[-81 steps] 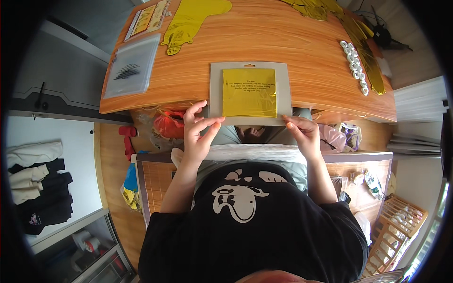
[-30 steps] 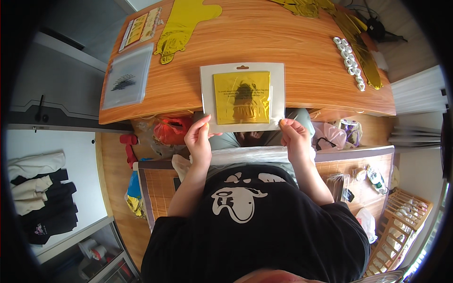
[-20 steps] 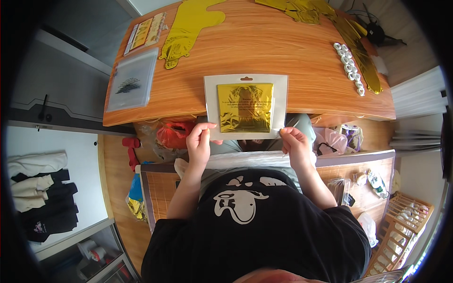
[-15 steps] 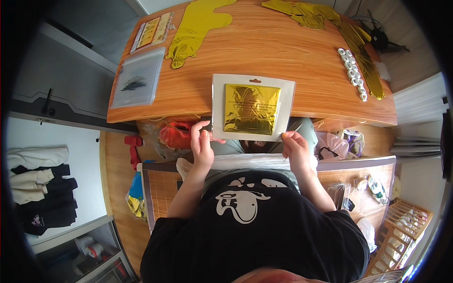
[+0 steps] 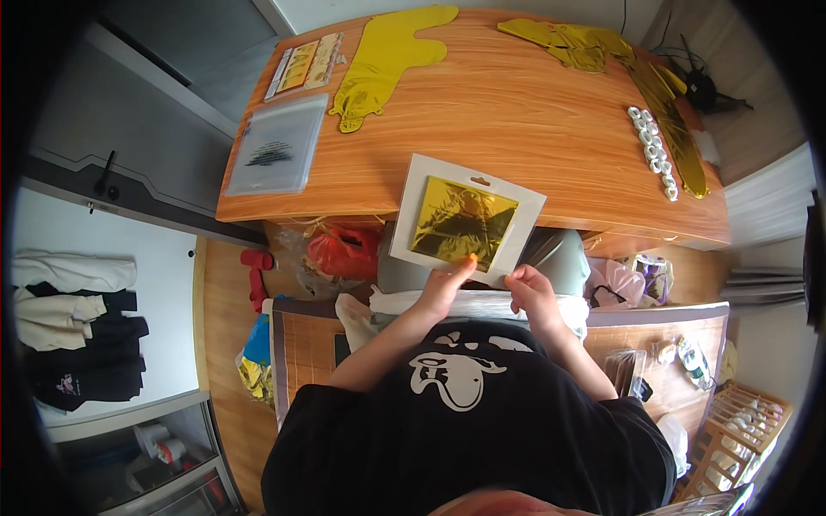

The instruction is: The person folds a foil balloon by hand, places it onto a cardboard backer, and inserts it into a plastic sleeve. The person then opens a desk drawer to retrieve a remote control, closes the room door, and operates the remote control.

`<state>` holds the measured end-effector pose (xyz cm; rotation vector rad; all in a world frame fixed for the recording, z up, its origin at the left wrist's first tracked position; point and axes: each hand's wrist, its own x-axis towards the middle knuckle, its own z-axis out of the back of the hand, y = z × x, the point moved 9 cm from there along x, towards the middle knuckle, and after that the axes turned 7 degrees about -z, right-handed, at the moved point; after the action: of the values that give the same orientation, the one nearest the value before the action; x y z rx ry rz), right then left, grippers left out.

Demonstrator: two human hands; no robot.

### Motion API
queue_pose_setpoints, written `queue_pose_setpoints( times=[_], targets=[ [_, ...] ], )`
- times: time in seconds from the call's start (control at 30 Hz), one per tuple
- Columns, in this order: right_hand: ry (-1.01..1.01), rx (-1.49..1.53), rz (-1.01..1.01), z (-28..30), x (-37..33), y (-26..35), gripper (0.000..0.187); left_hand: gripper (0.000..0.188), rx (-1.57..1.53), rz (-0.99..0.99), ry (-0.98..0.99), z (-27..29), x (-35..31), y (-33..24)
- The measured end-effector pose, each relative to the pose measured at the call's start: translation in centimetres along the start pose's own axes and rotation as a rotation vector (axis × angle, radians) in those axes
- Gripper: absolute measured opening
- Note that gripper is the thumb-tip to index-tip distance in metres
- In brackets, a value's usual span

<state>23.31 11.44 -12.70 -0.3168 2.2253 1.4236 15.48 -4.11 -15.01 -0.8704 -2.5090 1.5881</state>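
A flat white-backed packet [image 5: 411, 193] with a hang hole holds a folded gold foil balloon [image 5: 465, 219]. It is tilted in front of me, its upper part over the table's near edge. My left hand [image 5: 445, 288] is closed on its lower edge, the thumb lying on the front over the foil and the other fingers hidden behind. My right hand [image 5: 533, 292] pinches the packet's lower right corner between thumb and fingers. On the table, an unfolded gold foil balloon [image 5: 391, 60] lies flat at far left, and more gold foil [image 5: 576, 43] stretches along the far right.
Clear plastic sleeves [image 5: 280, 146] and a printed packet [image 5: 304, 66] lie on the table's [image 5: 516, 112] left. White ring-shaped rolls [image 5: 654, 155] stand in rows at right, near a black stand [image 5: 701, 86]. Below are a red bag [image 5: 344, 249] and a pink bag [image 5: 615, 279].
The packet has turned clockwise. My left hand has moved from its left side, where the fingers were spread, to grip the lower edge. My right hand keeps the corner. The view has shifted slightly.
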Motion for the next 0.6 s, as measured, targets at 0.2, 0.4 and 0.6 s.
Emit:
queue_pose_setpoints(
  times=[0.2,0.4,0.6],
  targets=[
    [-0.068,-0.072,-0.048,2.7,-1.4,-0.6,0.010,0.048,-0.411,-0.178,0.060,2.3,0.1,-3.8],
    [-0.299,-0.718,0.167,3.0,-4.7,3.4,0.032,0.043,-0.218,-0.261,-0.155,7.1,-0.4,-0.3],
    [-0.877,-1.173,0.630,3.4,-15.6,12.1,0.116,0.041,0.189,-0.440,0.198,1.4,-2.8,-0.9]
  ],
)
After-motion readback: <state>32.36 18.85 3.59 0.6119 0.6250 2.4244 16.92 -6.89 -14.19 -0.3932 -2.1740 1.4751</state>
